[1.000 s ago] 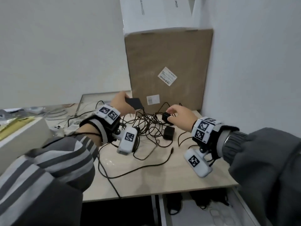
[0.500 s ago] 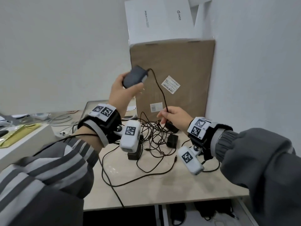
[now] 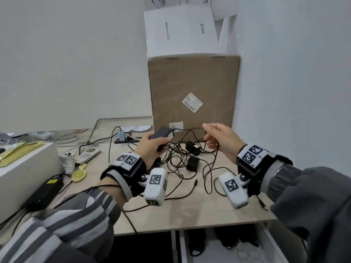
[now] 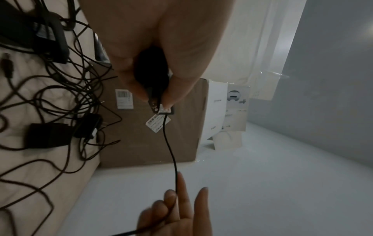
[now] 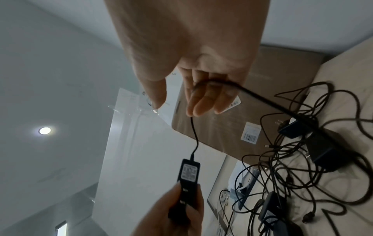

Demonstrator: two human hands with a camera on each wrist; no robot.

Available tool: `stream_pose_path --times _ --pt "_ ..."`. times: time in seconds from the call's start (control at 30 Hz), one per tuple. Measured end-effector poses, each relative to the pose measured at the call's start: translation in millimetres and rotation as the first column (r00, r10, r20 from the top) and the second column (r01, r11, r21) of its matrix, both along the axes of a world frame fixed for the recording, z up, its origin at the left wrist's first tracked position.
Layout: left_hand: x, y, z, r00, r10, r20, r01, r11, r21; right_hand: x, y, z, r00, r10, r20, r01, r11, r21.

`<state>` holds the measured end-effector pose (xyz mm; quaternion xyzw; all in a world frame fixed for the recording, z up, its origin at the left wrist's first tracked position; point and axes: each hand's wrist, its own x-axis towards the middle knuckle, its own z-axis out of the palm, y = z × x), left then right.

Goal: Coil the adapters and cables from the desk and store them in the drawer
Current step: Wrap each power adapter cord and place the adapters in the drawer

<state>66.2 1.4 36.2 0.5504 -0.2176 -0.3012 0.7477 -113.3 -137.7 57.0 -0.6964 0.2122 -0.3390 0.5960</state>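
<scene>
My left hand (image 3: 152,147) grips a black adapter (image 3: 161,134) above the desk, its labelled end pointing right. The adapter's thin cable (image 3: 190,128) runs level to my right hand (image 3: 209,136), which holds it hooked between curled fingers, thumb apart. In the right wrist view the cable (image 5: 214,82) crosses my fingers (image 5: 201,102) and drops to the adapter (image 5: 188,174). Below lies a tangle of black cables (image 3: 180,158) with two more adapters (image 3: 192,163) (image 3: 192,148). The drawer (image 3: 218,251) stands open under the desk edge with dark items inside.
A tall cardboard box (image 3: 193,88) with a white box (image 3: 180,33) on top stands behind the tangle against the right wall. A large white box (image 3: 22,168), a black power brick (image 3: 44,190), a yellow object (image 3: 78,174) and a power strip (image 3: 126,140) occupy the left.
My left hand has come down with the adapter from head height to just above the desk. My right hand has risen off the tangle, drawing the cable taut between both hands.
</scene>
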Motion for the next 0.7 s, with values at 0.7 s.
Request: stream_pose_path --times 0.7 --pt "-159.9 58.5 -65.8 0.926 -0.352 -0.137 0.346 0.936 -0.066 -125.8 54.0 -81.5 0.620 -0.002 -0.784 -0.120 0.988 -0.097"
